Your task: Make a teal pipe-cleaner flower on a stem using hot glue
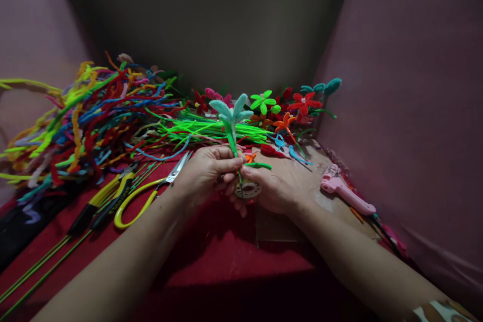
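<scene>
A pale teal pipe-cleaner flower [233, 110] with a green wrapped stem stands upright in the middle of the head view. My left hand [206, 168] pinches its stem between thumb and fingers. My right hand [271, 188] is closed just beside it, thumb against the lower stem, and a white spool of tape [248, 190] sits at its fingers. A green pipe-cleaner leaf [258, 165] sticks out to the right over my right thumb. My fingers partly hide the spool and the lower stem.
Loose coloured pipe cleaners [86, 115] are heaped at left, with a green bundle [215, 130] behind my hands. Yellow-handled scissors [151, 193] and pliers [109, 201] lie left. Finished flowers [304, 103] stand back right. A pink glue gun [347, 191] rests on cardboard [279, 229].
</scene>
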Motion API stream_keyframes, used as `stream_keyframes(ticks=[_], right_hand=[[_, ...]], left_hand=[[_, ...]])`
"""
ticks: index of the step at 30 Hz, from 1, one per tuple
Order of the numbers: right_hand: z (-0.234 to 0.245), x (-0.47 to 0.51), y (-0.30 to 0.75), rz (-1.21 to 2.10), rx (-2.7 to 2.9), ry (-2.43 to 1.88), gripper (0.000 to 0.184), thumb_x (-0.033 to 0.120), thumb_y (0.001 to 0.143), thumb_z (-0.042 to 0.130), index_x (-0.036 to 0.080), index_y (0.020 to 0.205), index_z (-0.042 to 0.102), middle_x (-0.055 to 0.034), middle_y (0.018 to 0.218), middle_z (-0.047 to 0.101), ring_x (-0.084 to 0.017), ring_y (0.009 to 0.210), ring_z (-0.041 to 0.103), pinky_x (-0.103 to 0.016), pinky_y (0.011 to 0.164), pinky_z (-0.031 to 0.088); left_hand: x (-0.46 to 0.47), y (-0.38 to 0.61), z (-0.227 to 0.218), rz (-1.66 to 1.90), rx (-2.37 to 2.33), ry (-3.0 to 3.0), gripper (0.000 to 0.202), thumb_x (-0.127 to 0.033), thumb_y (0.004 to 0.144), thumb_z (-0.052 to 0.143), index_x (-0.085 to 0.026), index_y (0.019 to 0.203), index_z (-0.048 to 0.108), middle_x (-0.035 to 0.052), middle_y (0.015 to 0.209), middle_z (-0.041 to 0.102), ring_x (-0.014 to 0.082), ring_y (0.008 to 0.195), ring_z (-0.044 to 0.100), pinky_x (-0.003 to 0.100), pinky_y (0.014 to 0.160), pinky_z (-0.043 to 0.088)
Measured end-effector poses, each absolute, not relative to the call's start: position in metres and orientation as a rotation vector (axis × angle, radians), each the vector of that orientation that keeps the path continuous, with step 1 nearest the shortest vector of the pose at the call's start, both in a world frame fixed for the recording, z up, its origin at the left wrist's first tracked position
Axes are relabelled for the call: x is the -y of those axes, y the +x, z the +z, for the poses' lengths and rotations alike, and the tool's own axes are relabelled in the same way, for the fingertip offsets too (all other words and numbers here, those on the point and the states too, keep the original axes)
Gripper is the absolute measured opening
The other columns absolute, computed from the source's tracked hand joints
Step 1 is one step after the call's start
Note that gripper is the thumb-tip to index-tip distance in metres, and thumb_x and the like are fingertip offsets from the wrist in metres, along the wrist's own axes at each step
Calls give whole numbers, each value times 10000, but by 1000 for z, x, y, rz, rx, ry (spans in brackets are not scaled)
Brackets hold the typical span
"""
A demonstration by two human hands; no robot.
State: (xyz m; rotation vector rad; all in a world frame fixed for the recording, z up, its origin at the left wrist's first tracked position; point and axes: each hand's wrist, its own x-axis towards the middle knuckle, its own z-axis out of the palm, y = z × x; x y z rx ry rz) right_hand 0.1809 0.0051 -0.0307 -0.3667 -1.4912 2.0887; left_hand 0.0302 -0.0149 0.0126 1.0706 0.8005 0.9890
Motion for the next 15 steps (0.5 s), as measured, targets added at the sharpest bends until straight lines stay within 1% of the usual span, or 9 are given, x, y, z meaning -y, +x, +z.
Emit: stream_keyframes(ticks=[2, 4, 5, 6, 8, 10, 12, 14, 15], right_hand=[[-30, -5, 181, 2083, 1524, -368, 385, 433, 850, 435, 127, 998, 615, -54, 731, 622, -144, 553, 583, -234, 427, 449], [-29, -5, 183, 2033, 1616, -403, 372, 418, 844, 451, 108, 947, 631, -57, 708, 623, -120, 515, 560, -203, 395, 394], [-28, -4, 184, 2000, 1661, -425, 361, 408, 843, 458, 102, 904, 640, -52, 676, 618, -107, 485, 540, -198, 388, 374], [-27, -4, 185, 1973, 1698, -445, 348, 395, 842, 466, 98, 861, 645, -45, 642, 609, -99, 462, 523, -200, 388, 367], [-25, -3, 186, 1958, 1722, -474, 310, 362, 834, 486, 98, 829, 649, -38, 621, 603, -103, 461, 522, -216, 413, 390], [-23, -2, 187, 1974, 1703, -488, 278, 333, 817, 508, 100, 860, 655, -47, 662, 620, -118, 507, 544, -232, 450, 410], [-21, -1, 188, 1964, 1664, -511, 251, 308, 797, 523, 110, 862, 662, -47, 680, 625, -114, 537, 532, -229, 475, 393], [-20, -1, 189, 1899, 1614, -576, 189, 268, 768, 539, 126, 784, 663, -30, 661, 607, -100, 549, 497, -219, 492, 353], [-19, -2, 189, 1861, 1598, -614, 161, 244, 753, 541, 132, 743, 657, -20, 650, 593, -95, 556, 482, -219, 502, 336]], left_hand=[[13, 27, 12, 939, -750, 1051, 168, -227, 765, 618, -124, 645, 560, -58, 394, 429, 80, 302, 437, 199, 341, 394], [11, 24, 12, 909, -707, 1006, 146, -206, 770, 606, -103, 668, 586, -57, 396, 428, 43, 285, 377, 168, 328, 371], [10, 23, 12, 914, -689, 973, 106, -177, 762, 609, -91, 700, 604, -51, 416, 450, 22, 287, 347, 144, 320, 348], [9, 22, 12, 916, -669, 939, 69, -149, 750, 611, -82, 737, 618, -44, 444, 473, 7, 293, 325, 125, 311, 325], [8, 22, 11, 922, -632, 891, 77, -124, 740, 608, -78, 797, 631, -34, 495, 503, -4, 302, 301, 116, 302, 314], [8, 21, 10, 915, -602, 902, 102, -154, 769, 585, -83, 825, 633, -42, 485, 480, 5, 293, 288, 133, 289, 319], [7, 21, 9, 936, -584, 934, 122, -169, 795, 564, -86, 850, 634, -53, 459, 450, 13, 293, 292, 152, 315, 357], [6, 21, 7, 978, -576, 953, 129, -160, 797, 569, -94, 889, 630, -61, 444, 432, 18, 318, 325, 163, 376, 404], [6, 21, 7, 993, -579, 959, 139, -170, 795, 579, -102, 908, 625, -61, 442, 430, 25, 334, 347, 161, 389, 406]])
